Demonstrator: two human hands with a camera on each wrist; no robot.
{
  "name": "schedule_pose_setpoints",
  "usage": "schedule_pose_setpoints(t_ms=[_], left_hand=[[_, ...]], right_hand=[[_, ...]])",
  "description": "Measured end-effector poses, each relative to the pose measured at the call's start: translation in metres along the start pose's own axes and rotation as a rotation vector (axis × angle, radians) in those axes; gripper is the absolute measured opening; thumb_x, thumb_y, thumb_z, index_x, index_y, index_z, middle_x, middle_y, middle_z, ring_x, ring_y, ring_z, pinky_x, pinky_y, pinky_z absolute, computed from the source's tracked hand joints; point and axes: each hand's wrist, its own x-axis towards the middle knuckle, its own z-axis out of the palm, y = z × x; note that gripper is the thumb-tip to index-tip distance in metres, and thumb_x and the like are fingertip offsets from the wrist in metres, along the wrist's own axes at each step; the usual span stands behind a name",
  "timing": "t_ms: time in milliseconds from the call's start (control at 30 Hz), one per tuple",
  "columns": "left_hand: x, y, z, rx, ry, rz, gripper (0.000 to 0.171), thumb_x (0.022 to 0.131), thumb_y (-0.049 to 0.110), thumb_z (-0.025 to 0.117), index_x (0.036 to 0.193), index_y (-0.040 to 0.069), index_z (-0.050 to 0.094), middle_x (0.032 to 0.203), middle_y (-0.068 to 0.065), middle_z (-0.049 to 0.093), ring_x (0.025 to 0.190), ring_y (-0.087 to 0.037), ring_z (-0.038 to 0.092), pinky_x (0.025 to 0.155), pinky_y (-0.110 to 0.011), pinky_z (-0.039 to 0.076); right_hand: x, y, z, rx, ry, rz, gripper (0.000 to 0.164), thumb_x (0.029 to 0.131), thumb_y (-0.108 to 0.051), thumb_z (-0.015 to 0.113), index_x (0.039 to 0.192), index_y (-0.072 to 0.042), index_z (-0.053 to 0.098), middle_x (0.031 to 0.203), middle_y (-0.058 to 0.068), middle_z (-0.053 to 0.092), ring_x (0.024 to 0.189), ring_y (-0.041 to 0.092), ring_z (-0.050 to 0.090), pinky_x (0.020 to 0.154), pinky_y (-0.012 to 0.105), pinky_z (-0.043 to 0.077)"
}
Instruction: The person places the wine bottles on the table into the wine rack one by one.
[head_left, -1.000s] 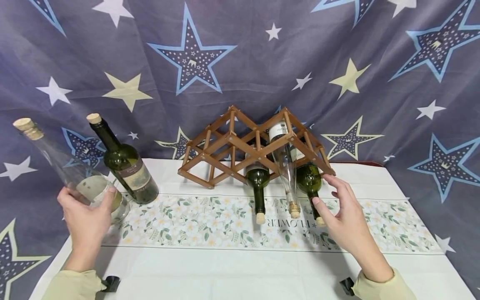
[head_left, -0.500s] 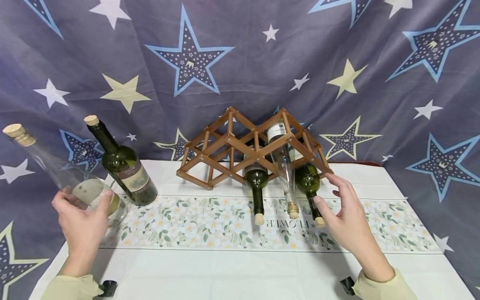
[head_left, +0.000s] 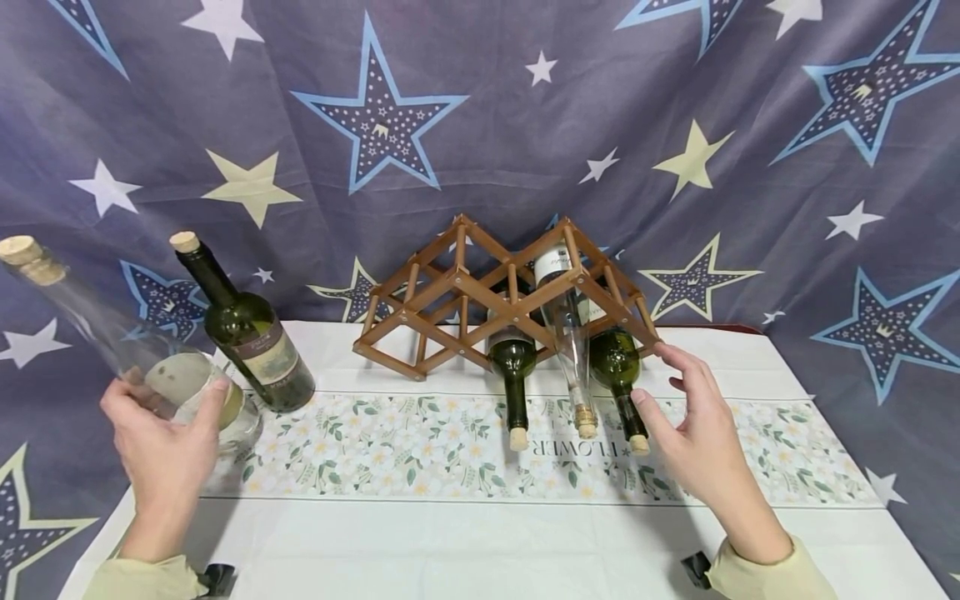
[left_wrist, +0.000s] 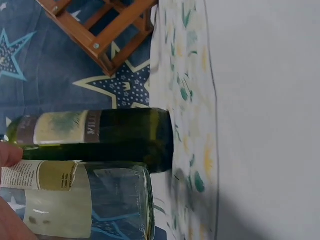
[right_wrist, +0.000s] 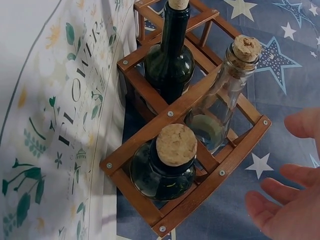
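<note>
At the left in the head view, my left hand (head_left: 163,450) grips a clear glass bottle (head_left: 112,333) with a cork stopper, fingers and thumb round its labelled body. The left wrist view shows the bottle's base (left_wrist: 145,200) beside a dark green wine bottle (left_wrist: 135,135), which stands corked on the table. My right hand (head_left: 701,433) is held with fingers spread near the right end of the wooden wine rack (head_left: 517,308). It holds nothing. The rack carries a green bottle (head_left: 514,358), a clear bottle (head_left: 573,350) and another green bottle (head_left: 617,358), corks toward me.
A white tablecloth (head_left: 480,542) with a floral band (head_left: 375,458) covers the table. A star-patterned curtain (head_left: 510,142) hangs close behind the rack and along the sides. The rack's left cells (head_left: 431,337) hold no bottles.
My left hand and the clear bottle have shifted a little left, the corked top moving most. My right hand stays almost in place by the rack's right end.
</note>
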Motion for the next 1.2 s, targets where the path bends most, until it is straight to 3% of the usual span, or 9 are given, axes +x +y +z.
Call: schedule_pose_setpoints(t_ms=[233,667,1000,1200], left_hand=[[-0.007,0.016,-0.003,-0.027,-0.013,0.036,0.083,0.079,0.035,0.081,0.146,0.03,0.034,0.113,0.009,0.045,0.105,-0.012,0.049,0.09,-0.019,0.036],[-0.017,0.041,-0.008,-0.047,-0.019,0.076,0.082,0.077,0.031,0.083,0.145,0.03,0.037,0.104,0.007,0.046,0.092,-0.004,0.045,0.079,-0.021,0.031],[-0.027,0.059,-0.008,-0.103,-0.042,0.083,0.083,0.077,0.023,0.084,0.146,0.024,0.039,0.105,0.006,0.047,0.094,-0.006,0.047,0.083,-0.02,0.035],[-0.036,0.081,-0.009,-0.167,-0.064,0.097,0.081,0.078,0.016,0.083,0.146,0.018,0.039,0.11,0.006,0.047,0.097,-0.006,0.048,0.087,-0.017,0.039]], right_hand=[[0.003,0.0,-0.002,0.007,0.018,-0.022,0.063,0.09,-0.011,0.071,0.148,-0.013,0.047,0.142,0.006,0.05,0.128,0.023,0.047,0.1,0.022,0.04],[0.008,-0.002,-0.002,0.016,0.034,-0.034,0.062,0.089,-0.01,0.071,0.147,-0.013,0.048,0.141,0.006,0.051,0.128,0.021,0.047,0.1,0.023,0.04],[0.01,-0.004,-0.003,0.031,0.03,-0.039,0.064,0.09,-0.01,0.072,0.149,-0.015,0.047,0.143,0.005,0.05,0.128,0.021,0.047,0.1,0.024,0.04],[0.011,-0.005,-0.003,0.033,0.022,-0.027,0.064,0.091,-0.012,0.071,0.15,-0.016,0.046,0.143,0.005,0.049,0.128,0.022,0.047,0.101,0.026,0.04]])
